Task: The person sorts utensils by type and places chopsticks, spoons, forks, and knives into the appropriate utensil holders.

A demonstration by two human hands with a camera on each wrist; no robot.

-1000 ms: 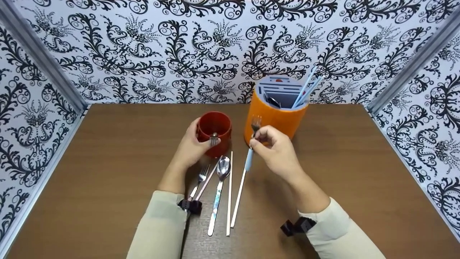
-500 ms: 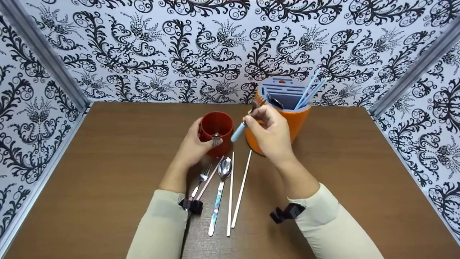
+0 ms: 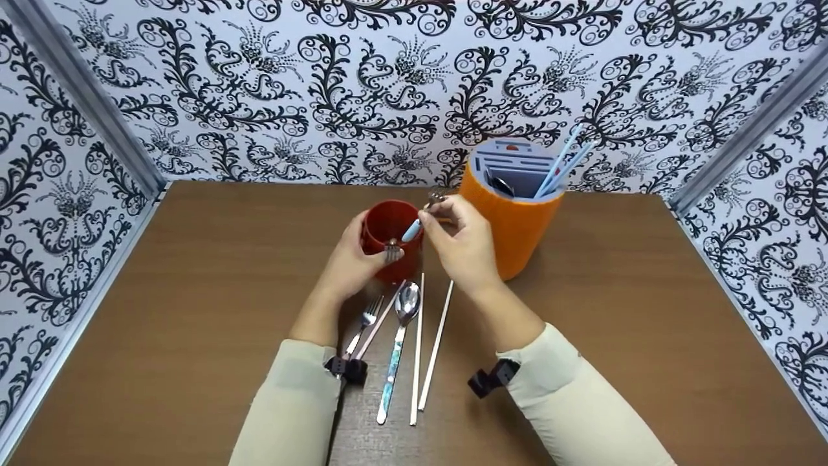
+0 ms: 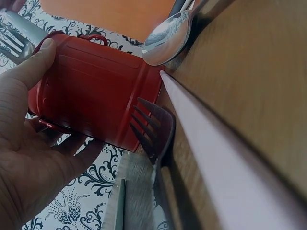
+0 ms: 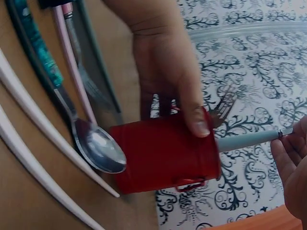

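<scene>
My left hand [image 3: 346,265] grips a red cup [image 4: 96,86] by its side, thumb at the rim. The cup stands upright on the table and has small side handles. A fork [image 3: 392,251] is in the cup, its tines sticking out over the rim beside the thumb. With thumb and fingertips my right hand [image 3: 467,249] pinches a second fork near its neck, tines up. That fork's light blue handle [image 5: 247,140] slants down to the cup's mouth; whether its end is inside the rim is hard to tell.
In front of the cup lie a spoon [image 3: 407,301] with a patterned handle, another fork [image 3: 369,317], a pink chopstick [image 3: 380,321] and two white chopsticks [image 3: 436,346]. An orange utensil holder [image 3: 514,226] with blue chopsticks and a spoon stands right of the cup. Patterned walls surround the table.
My right hand has moved left from in front of the orange holder to the cup, tilting the blue-handled fork so its handle points at the cup's mouth. The left hand keeps its hold.
</scene>
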